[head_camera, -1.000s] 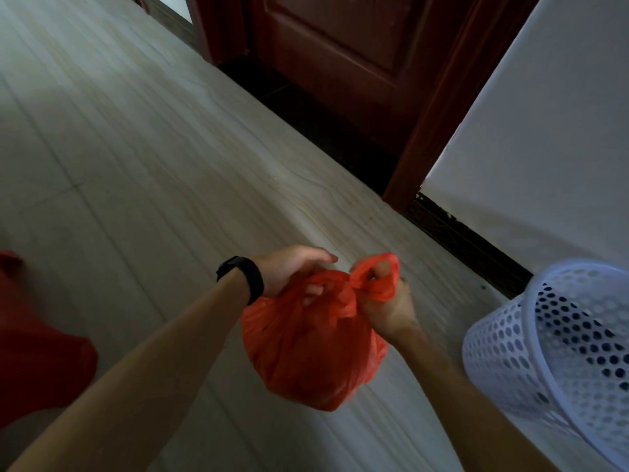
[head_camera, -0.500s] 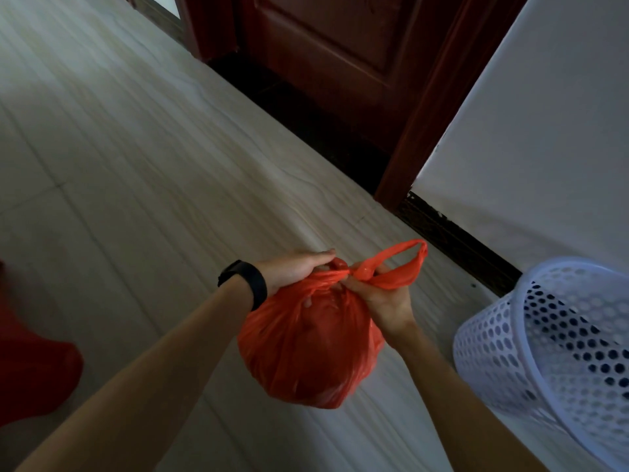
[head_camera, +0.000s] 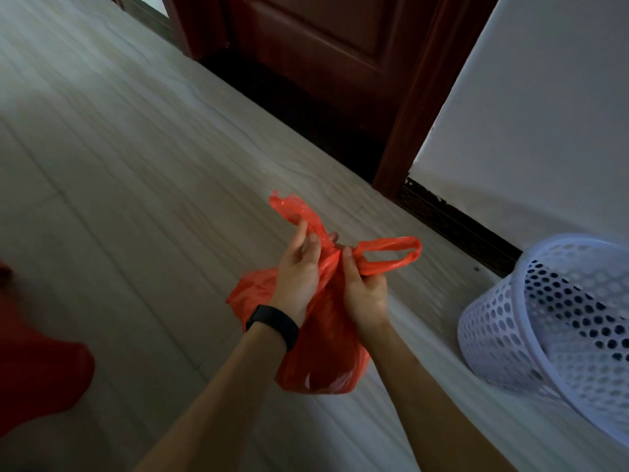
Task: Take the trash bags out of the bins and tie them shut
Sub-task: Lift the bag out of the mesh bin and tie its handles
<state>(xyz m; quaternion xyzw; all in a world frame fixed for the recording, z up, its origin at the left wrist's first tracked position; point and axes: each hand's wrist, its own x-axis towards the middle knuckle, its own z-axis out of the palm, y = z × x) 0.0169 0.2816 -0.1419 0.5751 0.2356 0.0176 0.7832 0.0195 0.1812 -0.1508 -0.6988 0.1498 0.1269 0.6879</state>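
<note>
A full red trash bag [head_camera: 323,362] hangs in the air above the floor, held at its neck by both hands. My left hand [head_camera: 297,270], with a black band on the wrist, grips one handle, whose end sticks up to the left. My right hand [head_camera: 364,291] pinches the other handle, a loop that points right. The two handles cross between my fingers at the bag's neck. A white perforated bin [head_camera: 558,321] stands tilted at the right, with no bag seen in it.
A dark red door [head_camera: 326,49] and its frame stand ahead, a white wall [head_camera: 544,114] with a dark skirting to the right. Red cloth [head_camera: 37,373] shows at the left edge. Pale wood-look floor [head_camera: 119,165] stretches to the left.
My hands have turned upright and pulled closer together at the bag's neck. The left handle now sticks up, and the right loop is drawn further out to the right.
</note>
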